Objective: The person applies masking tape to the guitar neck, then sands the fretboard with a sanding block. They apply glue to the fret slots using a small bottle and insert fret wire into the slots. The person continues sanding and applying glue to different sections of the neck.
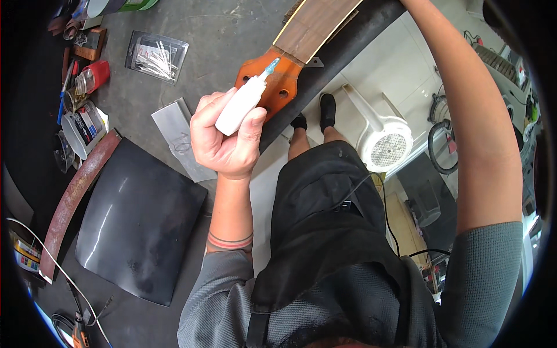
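Note:
My left hand (pixel 223 142) is wrapped round a small white squeeze bottle (pixel 239 109), held tilted with its bluish nozzle pointing up and to the right. Behind the bottle lies an orange guitar headstock (pixel 284 81) with several round holes. From it a brown fretboard (pixel 319 26) with a pale edge runs up out of the picture. The nozzle tip overlaps the zone where headstock and fretboard meet; whether it touches I cannot tell. My right forearm (pixel 473 110) reaches up to the top edge, and its hand is outside the picture.
A clear tray (pixel 156 58) of thin white strips lies on the grey bench, above a flat grey block (pixel 181 139). A black curved sheet (pixel 139 226) and a long reddish-brown strip (pixel 75 203) lie lower left. A red jar (pixel 96 76) stands at far left. A white stool (pixel 386 142) is on the floor.

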Motion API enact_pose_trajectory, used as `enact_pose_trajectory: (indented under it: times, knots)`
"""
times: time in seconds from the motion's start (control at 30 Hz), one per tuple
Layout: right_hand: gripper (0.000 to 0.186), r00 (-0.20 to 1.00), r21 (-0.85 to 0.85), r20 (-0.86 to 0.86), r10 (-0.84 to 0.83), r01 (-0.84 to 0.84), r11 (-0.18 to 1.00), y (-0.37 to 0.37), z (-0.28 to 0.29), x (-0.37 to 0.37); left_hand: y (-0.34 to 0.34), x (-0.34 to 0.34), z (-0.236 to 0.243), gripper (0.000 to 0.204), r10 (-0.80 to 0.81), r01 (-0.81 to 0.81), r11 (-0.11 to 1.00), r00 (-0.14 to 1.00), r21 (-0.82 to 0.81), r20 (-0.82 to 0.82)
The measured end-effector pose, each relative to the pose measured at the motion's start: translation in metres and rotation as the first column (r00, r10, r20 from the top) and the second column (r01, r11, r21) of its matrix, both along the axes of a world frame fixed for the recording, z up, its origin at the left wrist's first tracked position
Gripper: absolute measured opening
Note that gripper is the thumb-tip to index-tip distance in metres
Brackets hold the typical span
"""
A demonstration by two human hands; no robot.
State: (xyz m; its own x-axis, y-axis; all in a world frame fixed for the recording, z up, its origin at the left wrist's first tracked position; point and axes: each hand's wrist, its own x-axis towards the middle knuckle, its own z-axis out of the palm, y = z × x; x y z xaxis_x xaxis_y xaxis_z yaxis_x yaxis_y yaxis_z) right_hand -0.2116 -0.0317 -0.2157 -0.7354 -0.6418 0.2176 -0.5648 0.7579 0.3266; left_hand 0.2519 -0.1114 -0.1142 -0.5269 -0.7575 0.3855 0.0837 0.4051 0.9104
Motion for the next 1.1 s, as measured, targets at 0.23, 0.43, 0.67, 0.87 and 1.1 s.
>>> enact_pose_trajectory:
  times: [0.23, 0.43, 0.67, 0.87, 1.1]
  knots:
    - [0.086, 0.999, -0.010, 0.046, -0.017, 0.018, 1.000, -0.001, 0.004, 0.004, 0.000, 0.003, 0.002, 0.045, -0.023, 0.024, 1.000, 0.999, -0.018, 0.047]
    - [0.084, 0.998, 0.027, 0.065, -0.009, 0.007, 1.000, -0.004, 0.012, 0.009, 0.000, 0.005, 0.002, 0.042, -0.027, 0.028, 0.999, 0.997, -0.019, 0.070]
    - [0.081, 0.997, 0.010, -0.067, 0.033, -0.032, 0.999, 0.004, -0.004, -0.002, 0.000, 0.003, 0.005, 0.039, -0.037, 0.038, 0.999, 0.997, -0.006, 0.074]
    - [0.080, 0.999, 0.092, -0.032, 0.002, 0.001, 0.996, -0.002, 0.005, 0.003, 0.000, 0.004, 0.005, 0.039, -0.040, 0.041, 0.999, 0.996, -0.007, 0.078]
    - [0.080, 0.997, 0.118, -0.075, 0.013, -0.004, 0.993, 0.000, 0.001, 0.000, -0.001, 0.003, 0.005, 0.038, -0.055, 0.057, 0.998, 0.994, -0.019, 0.095]
